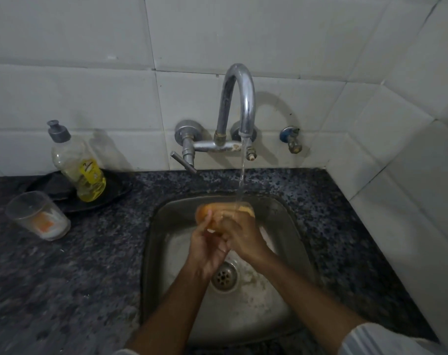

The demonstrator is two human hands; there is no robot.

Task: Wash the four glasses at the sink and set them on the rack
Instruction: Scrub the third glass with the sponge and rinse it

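Note:
Over the steel sink both my hands hold a clear glass with orange print under the running tap. My left hand grips it from below. My right hand wraps over its right side. Water falls onto the glass's rim. The glass is blurred and mostly covered by my fingers. A second clear glass with an orange label stands on the dark speckled counter at the left, apart from my hands. No rack is in view.
A bottle of yellow dish soap stands on a black tray at the back left. A tap lever juts out over the sink's back edge. A small valve sits on the tiled wall. The wall corner closes in at the right.

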